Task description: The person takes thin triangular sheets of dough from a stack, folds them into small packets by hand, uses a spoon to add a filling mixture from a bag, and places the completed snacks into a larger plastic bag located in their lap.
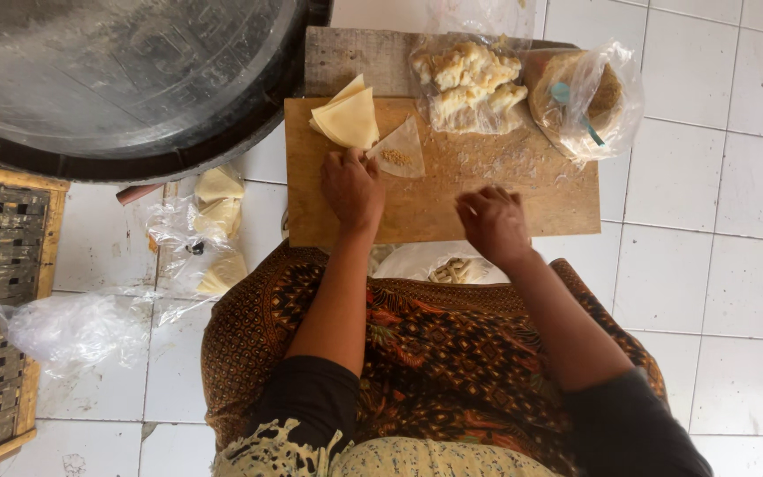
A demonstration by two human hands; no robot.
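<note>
— Looking down from the head camera, what do the hands have?

— The left hand (351, 187) lies palm down on the wooden board (523, 190), its fingers (346, 161) pressing the near corner of a thin triangular wrapper (399, 150) with a small heap of brown filling (392, 157) on it. They are bent onto it, not closed around it.

— And the right?

— The right hand (491, 221) rests on the board, well to the right of the wrapper, fingers (479, 200) curled loosely inward and holding nothing that I can see.

— Where does the wrapper sit?

— Flat on the board, just beside a stack of pale yellow wrappers (348, 117) at the board's far left corner.

— What else is around?

— A clear bag of crumbly pale lumps (466, 81) lies at the board's far edge. To its right is a second plastic bag (586, 97) with a teal spoon (562, 94) in it. A large dark round pan (125, 79) fills the upper left. More yellow sheets in plastic (215, 231) lie on the white tiled floor (735, 230), and a woven tray (2, 300) stands at the left edge. A white plate (417, 261) sits on the patterned skirt (434, 353), just under the board's near edge.
</note>
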